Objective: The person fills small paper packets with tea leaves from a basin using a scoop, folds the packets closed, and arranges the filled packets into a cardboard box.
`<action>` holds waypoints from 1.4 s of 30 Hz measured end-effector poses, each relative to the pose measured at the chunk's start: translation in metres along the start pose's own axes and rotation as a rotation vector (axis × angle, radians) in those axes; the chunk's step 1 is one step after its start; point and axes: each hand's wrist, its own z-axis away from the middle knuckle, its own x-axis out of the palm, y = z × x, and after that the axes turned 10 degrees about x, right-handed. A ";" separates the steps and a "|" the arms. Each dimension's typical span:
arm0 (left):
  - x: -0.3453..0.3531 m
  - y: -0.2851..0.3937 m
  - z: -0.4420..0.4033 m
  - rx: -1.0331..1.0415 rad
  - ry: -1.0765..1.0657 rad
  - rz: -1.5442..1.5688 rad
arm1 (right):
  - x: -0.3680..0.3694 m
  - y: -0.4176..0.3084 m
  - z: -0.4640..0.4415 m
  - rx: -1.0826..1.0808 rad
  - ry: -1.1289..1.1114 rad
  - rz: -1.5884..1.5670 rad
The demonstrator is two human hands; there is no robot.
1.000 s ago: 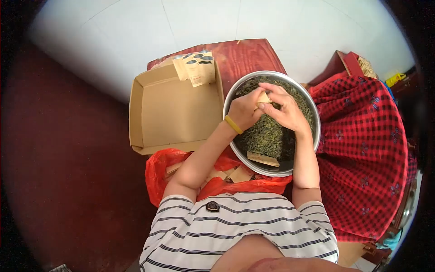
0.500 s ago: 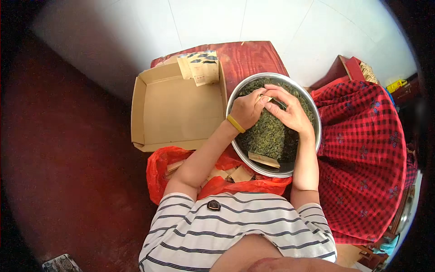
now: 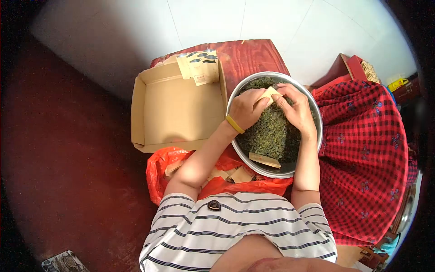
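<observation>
Over a metal basin (image 3: 234, 143) of dried green leaves (image 3: 269, 133), a small tan paper packet (image 3: 270, 95) is held between both hands. My left hand (image 3: 246, 108) grips its left side, with a yellow band at the wrist. The fingers of my right hand (image 3: 294, 109) pinch its right side. A small stack of tan packets (image 3: 264, 160) lies on the leaves at the basin's near edge. More packets (image 3: 204, 71) with dark marks rest over the back right corner of an open cardboard box (image 3: 181, 111).
A red plastic bag (image 3: 158, 170) holding tan packets lies between the box and my body. The reddish wooden table (image 3: 247, 56) stands against a white wall. Red-and-black checked cloth (image 3: 362, 158) is at the right. A phone-like object (image 3: 65, 262) is at the lower left.
The packet between my hands has turned, so that more of its flat face shows. My right hand has shifted slightly right. The view has moved a little since the first frame.
</observation>
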 end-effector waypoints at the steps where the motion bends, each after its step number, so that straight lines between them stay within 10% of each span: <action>1: 0.001 -0.003 0.001 0.001 -0.001 0.001 | 0.001 0.002 0.000 -0.004 0.001 0.007; 10: -0.017 -0.008 -0.014 0.142 0.184 -0.266 | 0.010 0.011 -0.001 -0.008 0.144 -0.322; 16: -0.075 -0.065 -0.015 -0.290 0.515 -0.228 | 0.005 0.025 -0.003 0.100 0.175 -0.362; 19: -0.092 -0.089 -0.003 -0.625 0.519 -0.210 | 0.006 0.022 -0.004 0.118 0.144 -0.344; 32: -0.083 -0.149 0.030 -0.858 0.212 -0.381 | 0.009 0.030 -0.004 0.088 0.112 -0.377; 39: -0.084 -0.124 0.017 -0.752 0.274 -0.498 | 0.008 0.031 -0.002 0.165 0.092 -0.231; 42: -0.077 -0.081 -0.009 -0.444 0.524 -0.061 | 0.013 0.046 -0.002 0.198 0.096 -0.056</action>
